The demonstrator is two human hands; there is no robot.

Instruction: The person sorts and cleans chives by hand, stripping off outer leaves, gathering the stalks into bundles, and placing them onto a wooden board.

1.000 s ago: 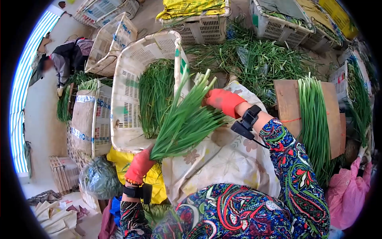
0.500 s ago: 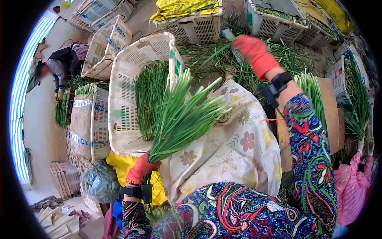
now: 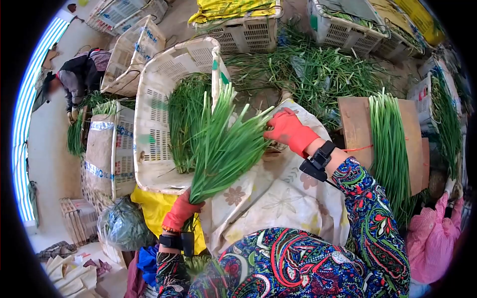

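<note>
My left hand [image 3: 183, 211], in a red glove, is wrapped round the leafy lower end of a bunch of garlic chives [image 3: 226, 156]. The bunch fans out up and to the right, its pale stem ends uppermost. At the right-hand stem ends, my right hand [image 3: 292, 132], also red-gloved, has its fingers pinched together on some stems; the fingertips are partly hidden. Just left of the bunch stands a white plastic crate [image 3: 149, 174] with more chives [image 3: 189, 119] inside. A flower-patterned cloth [image 3: 278, 198] lies over my lap beneath the hands.
Loose green leaves [image 3: 318, 74] litter the floor ahead. On the right, a pile of chives [image 3: 387, 134] lies on a brown board [image 3: 354, 119]. Filled crates [image 3: 248, 37] line the back. A person [image 3: 82, 74] bends over at the left; a pink sleeve [image 3: 432, 238] shows at the right.
My right hand has come down and left from above the loose leaves to the stem ends of the bunch. My left hand keeps its hold, nearly in place.
</note>
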